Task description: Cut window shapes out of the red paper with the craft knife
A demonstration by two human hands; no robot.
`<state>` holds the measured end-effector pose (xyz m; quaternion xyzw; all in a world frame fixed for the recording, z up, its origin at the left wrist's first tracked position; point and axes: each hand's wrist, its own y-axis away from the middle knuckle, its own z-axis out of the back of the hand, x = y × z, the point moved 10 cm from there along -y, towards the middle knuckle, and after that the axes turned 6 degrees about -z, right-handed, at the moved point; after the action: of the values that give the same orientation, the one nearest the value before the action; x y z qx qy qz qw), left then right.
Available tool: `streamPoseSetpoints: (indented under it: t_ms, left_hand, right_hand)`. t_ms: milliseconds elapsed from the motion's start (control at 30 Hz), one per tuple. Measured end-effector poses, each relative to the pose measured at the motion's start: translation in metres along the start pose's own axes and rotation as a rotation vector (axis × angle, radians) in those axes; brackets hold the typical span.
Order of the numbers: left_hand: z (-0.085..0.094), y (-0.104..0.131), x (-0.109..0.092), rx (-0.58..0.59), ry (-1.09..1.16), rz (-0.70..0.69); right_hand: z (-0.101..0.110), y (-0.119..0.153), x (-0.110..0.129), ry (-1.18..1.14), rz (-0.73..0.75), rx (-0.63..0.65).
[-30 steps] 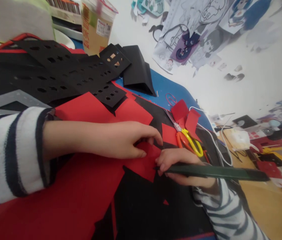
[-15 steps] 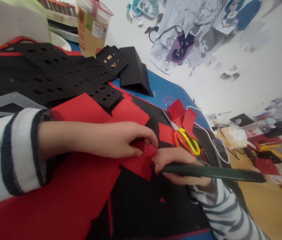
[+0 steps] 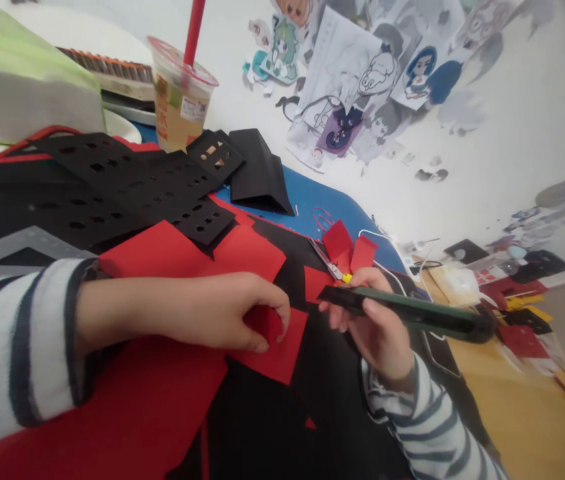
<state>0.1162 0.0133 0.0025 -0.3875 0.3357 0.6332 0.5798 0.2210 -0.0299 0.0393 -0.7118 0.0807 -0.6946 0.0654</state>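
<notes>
My left hand rests on a small red paper piece, thumb and fingers curled close together over it; whether they pinch something small is unclear. To its right, my right hand is raised above the black mat, closed around a long dark green cutter-like tool that points left. Scissors lie just behind that hand, their handles mostly covered by it. Large red sheets lie beneath my left forearm.
Black cards with cut-out shapes and a folded black card lie at the back. A drink cup stands behind them. A grey triangle ruler is at the left, a white cable at the right.
My right hand has lifted off the small red paper and turned palm up with the green tool, moving over the scissors' handles. My left hand stays on the paper. The camera view has shifted.
</notes>
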Motion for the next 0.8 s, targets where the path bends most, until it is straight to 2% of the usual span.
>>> streamPoseSetpoints:
  t_ms: [100, 300, 500, 700, 800]
  left_hand:
    - [0.000, 0.000, -0.002, 0.017, 0.017, -0.039]
    - [-0.001, 0.002, -0.006, 0.042, 0.109, -0.083]
    - [0.002, 0.003, -0.014, 0.047, 0.066, -0.102]
    - [0.002, 0.005, -0.024, 0.068, -0.137, -0.105]
    - [-0.002, 0.005, -0.023, 0.090, -0.134, -0.155]
  right_hand:
    - [-0.004, 0.001, -0.004, 0.120, 0.001, 0.015]
    - [-0.031, 0.006, -0.012, 0.418, -0.046, 0.216]
    - [-0.031, 0.005, -0.014, 0.448, -0.087, 0.184]
    - [-0.031, 0.005, -0.011, 0.569, -0.039, 0.179]
    - [-0.031, 0.005, -0.011, 0.575, -0.030, 0.172]
